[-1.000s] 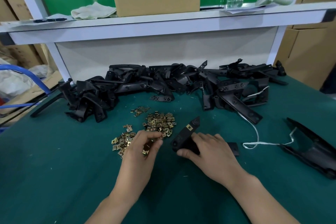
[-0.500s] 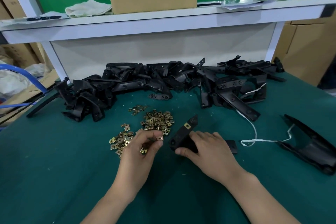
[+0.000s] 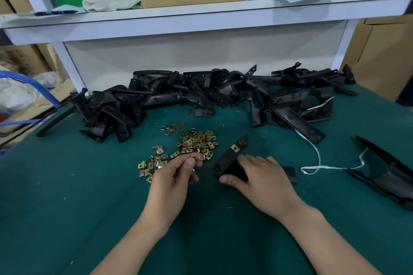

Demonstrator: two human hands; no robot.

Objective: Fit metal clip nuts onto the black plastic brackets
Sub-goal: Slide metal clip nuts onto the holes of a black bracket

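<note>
While the right hand (image 3: 261, 176) grips the black bracket (image 3: 230, 156) just beside the left hand (image 3: 172, 176), the latter has lifted one pinched clip nut (image 3: 199, 157) from the pile (image 3: 196, 142) beyond its fingertips, ready for fitting.

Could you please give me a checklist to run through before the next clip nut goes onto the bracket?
1. Right hand grips bracket: ok.
2. Left hand pinches clip nut: ok.
3. Clip nut's open side faces the bracket: cannot tell.
4. Fitted nut sits near the bracket's far end: ok.
5. Bracket's near end is bare: ok.
6. Nut pile lies beside the left hand: ok.
</note>
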